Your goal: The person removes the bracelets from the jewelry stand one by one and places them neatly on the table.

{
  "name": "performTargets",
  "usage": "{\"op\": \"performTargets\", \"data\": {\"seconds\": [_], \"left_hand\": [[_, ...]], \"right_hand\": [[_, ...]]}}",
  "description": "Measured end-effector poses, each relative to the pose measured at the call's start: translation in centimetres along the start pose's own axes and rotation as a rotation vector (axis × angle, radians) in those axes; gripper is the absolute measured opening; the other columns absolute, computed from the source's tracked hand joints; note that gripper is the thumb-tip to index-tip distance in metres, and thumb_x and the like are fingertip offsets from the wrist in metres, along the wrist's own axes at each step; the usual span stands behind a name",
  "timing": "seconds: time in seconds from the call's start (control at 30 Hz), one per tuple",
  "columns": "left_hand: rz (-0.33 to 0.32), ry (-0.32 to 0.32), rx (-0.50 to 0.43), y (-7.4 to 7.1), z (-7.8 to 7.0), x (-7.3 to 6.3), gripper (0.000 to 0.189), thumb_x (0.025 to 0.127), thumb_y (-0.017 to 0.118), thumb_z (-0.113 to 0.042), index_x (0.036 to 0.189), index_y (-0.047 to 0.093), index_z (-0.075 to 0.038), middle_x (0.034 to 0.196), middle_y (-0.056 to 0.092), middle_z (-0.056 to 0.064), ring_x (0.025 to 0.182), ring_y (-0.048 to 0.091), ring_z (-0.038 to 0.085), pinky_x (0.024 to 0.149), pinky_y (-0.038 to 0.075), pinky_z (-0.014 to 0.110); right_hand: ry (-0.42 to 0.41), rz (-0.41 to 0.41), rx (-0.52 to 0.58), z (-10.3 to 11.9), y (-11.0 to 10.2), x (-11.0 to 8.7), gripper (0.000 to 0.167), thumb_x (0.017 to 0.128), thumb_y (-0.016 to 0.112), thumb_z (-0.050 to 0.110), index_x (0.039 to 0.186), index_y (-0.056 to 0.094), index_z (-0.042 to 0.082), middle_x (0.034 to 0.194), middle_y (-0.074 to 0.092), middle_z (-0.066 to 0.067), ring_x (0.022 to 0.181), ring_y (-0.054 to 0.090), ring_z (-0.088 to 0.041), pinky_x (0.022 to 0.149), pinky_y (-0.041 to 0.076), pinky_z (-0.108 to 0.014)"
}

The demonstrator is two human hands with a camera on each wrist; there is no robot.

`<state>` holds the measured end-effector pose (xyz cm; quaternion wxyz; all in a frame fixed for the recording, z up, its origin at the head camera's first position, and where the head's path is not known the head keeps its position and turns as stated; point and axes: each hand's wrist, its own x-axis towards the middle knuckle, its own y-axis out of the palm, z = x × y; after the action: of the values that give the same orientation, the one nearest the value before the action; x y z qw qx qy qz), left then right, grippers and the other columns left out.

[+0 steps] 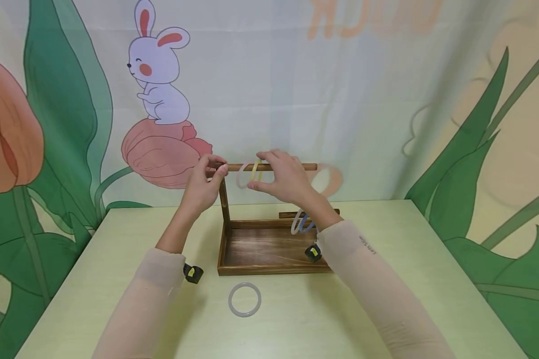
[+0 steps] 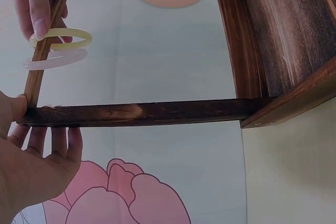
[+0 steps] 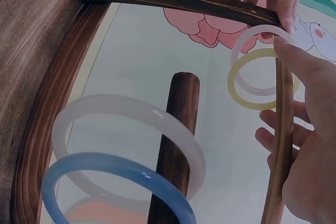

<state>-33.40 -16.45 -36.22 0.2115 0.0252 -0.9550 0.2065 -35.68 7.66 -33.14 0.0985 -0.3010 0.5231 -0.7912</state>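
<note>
My left hand [image 1: 202, 187] grips the dark wooden stand at the corner where its post [image 1: 225, 209] meets the upper bar [image 1: 307, 167], thumb in front and fingers behind. Around that bar hang a pale pink bangle [image 1: 239, 175], nearer the post, and a yellow bangle [image 1: 254, 172]. My right hand [image 1: 287, 177] pinches the yellow bangle between thumb and fingers, the bar running through the hand. On a lower bar [image 3: 181, 114] hang a whitish bangle [image 3: 105, 104] and a blue bangle [image 3: 105, 161], partly hidden by my right forearm in the head view.
The stand's base is a shallow tray [image 1: 274, 269] on the pale table [image 1: 130, 299]. A clear greyish bangle [image 1: 230, 299] lies flat on the table in front of it. Behind the table hangs a printed cloth [image 1: 233, 89] with a rabbit and flowers.
</note>
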Motion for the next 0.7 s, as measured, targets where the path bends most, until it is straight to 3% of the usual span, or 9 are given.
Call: {"op": "performTargets", "data": {"seconds": [0.7], "left_hand": [[-0.001,0.016,0.001,0.04,-0.10,-0.12,0.028,0.111,0.058,-0.028,0.132,0.058,-0.009,0.120,0.065,0.013,0.115,0.064,0.034,0.096,0.050,0.051]], "right_hand": [[0.010,0.022,-0.002,0.12,-0.10,-0.19,0.078,0.094,0.075,0.060,0.154,0.054,0.016,0.150,0.060,-0.005,0.137,0.054,-0.030,0.111,0.036,-0.055]]}}
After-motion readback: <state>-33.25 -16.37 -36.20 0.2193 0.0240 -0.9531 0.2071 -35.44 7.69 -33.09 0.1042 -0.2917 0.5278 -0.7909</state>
